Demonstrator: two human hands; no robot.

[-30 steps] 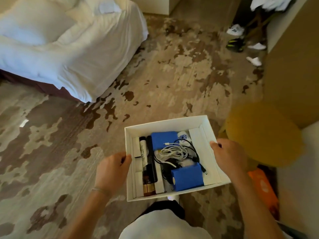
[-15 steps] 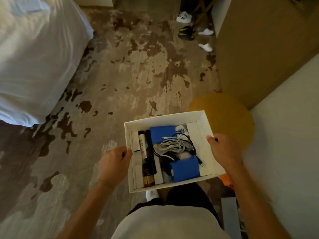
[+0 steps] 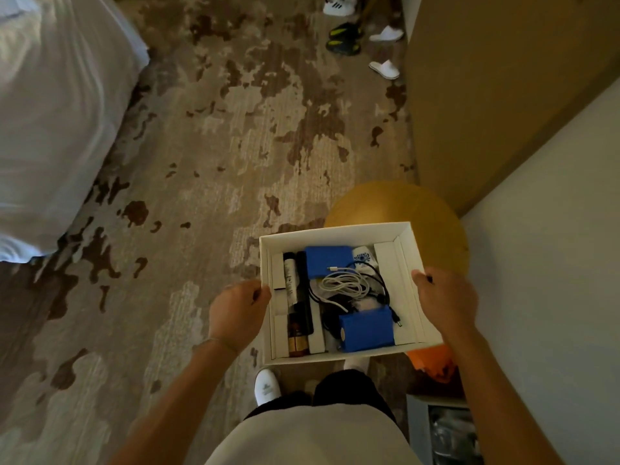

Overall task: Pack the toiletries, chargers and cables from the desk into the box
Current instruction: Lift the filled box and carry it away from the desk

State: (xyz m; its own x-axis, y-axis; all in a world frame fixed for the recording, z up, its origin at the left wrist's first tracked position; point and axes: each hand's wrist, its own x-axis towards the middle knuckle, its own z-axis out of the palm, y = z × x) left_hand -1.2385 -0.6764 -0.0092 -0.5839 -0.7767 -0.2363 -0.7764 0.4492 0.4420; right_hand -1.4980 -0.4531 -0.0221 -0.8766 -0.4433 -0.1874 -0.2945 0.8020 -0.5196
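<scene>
I am carrying the white box (image 3: 399,250) in front of my waist, one hand on each long side. My left hand (image 3: 235,313) has its fingers curled round the left wall, thumb hooked over the rim; my right hand (image 3: 443,300) grips the right wall the same way, fingertips pressed on the top edge. Inside lie two blue pouches (image 3: 330,260), a coiled white cable (image 3: 345,285) with a black cable (image 3: 380,283) looped beside it, a dark tube (image 3: 291,278) and a small brown bottle (image 3: 297,340) along the left, and a white patterned container (image 3: 364,258) in the far right corner.

Over the last second the view has swung right: the bed (image 3: 50,112) has slid toward the left edge, the yellow round stool (image 3: 396,206) now sits just behind the box, and the pale surface (image 3: 553,263) on my right fills far more of the frame. The box's contents look the same as a second ago. I judge the packing done, or nearly so, and the box on its way to being set down; I can't see whether anything is left on the desk.
</scene>
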